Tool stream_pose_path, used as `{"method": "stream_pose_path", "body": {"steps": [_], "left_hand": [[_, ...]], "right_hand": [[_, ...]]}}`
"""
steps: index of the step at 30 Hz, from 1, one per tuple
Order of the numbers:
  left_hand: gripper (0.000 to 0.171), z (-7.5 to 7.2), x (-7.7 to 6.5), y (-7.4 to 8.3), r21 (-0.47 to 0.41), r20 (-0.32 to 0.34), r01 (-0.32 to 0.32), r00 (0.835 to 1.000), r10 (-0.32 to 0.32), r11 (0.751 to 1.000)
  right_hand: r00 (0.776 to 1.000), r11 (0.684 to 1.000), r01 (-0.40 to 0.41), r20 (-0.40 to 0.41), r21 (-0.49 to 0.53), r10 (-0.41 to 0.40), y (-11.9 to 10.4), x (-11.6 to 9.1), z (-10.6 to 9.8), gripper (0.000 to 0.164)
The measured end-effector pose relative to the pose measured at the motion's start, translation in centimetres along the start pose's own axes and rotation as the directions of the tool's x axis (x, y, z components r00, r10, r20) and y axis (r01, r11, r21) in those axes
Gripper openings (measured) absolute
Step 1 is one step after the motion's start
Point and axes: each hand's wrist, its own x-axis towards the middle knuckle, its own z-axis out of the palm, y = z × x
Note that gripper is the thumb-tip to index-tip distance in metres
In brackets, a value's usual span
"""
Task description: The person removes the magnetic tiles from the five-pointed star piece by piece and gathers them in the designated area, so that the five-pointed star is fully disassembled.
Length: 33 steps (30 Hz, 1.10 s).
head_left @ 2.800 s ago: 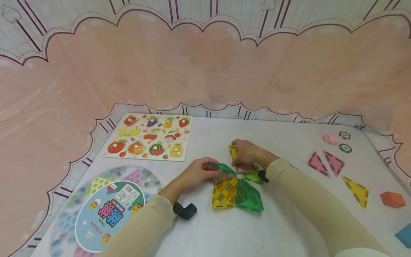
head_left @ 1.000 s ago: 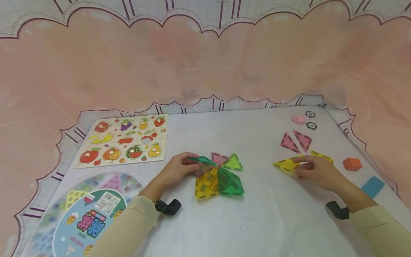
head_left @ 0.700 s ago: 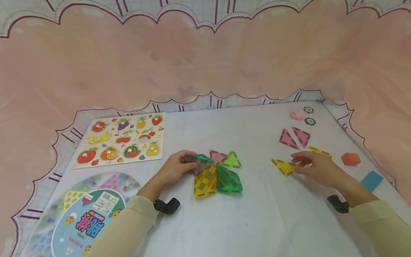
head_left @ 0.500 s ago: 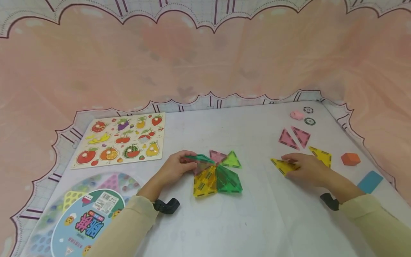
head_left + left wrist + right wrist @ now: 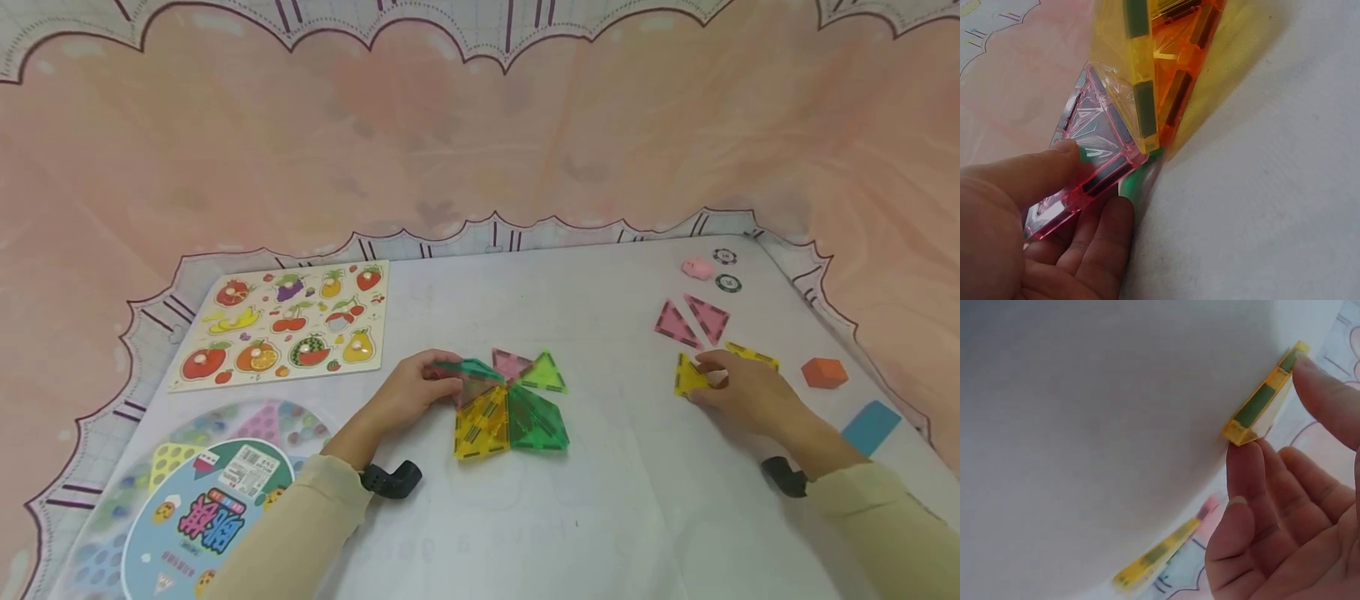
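My left hand (image 5: 408,396) pinches a pink magnetic tile (image 5: 1094,119) at the left side of a small cluster, its thumb on the near face and fingers behind. A green tile (image 5: 471,365) overlaps the pink one there. Yellow tiles (image 5: 480,429) and a dark green piece (image 5: 538,421) form the front of the cluster; a pink triangle (image 5: 512,365) and a lime green triangle (image 5: 546,373) are behind. Out to the right, my right hand (image 5: 750,396) pinches a yellow triangle tile (image 5: 687,375) between thumb and fingertips, seen edge-on in the right wrist view.
Another yellow triangle (image 5: 753,356) and two pink triangles (image 5: 677,325) lie past the right hand. An orange block (image 5: 825,373), a blue piece (image 5: 872,427), a pink pig figure (image 5: 697,267) and two chips are farther right. A fruit puzzle board (image 5: 277,325) and a round game box (image 5: 206,517) occupy the left.
My right hand has left the cluster with a yellow triangle and gone right, beside the other yellow one. Since half a second ago that tile has shifted right and turned. The left hand keeps its hold.
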Motion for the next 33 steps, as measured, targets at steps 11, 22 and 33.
{"method": "stream_pose_path", "body": {"steps": [11,22,33], "left_hand": [[0.033,-0.1,0.1,0.0,0.003,0.002,-0.004,1.000,0.004,1.000],[0.033,0.0,0.0,0.1,0.007,0.000,0.008,1.000,-0.008,1.000],[0.030,0.0,0.1,0.2,0.008,-0.003,0.013,1.000,-0.013,1.000]], "right_hand": [[0.998,0.997,-0.056,-0.013,-0.043,0.055,0.8,-0.9,-0.7,0.068],[0.993,0.993,-0.121,0.014,-0.015,0.121,1.4,-1.5,-1.2,0.071],[0.992,0.980,0.114,-0.069,0.165,-0.104,-1.5,-0.7,-1.7,0.066]]}}
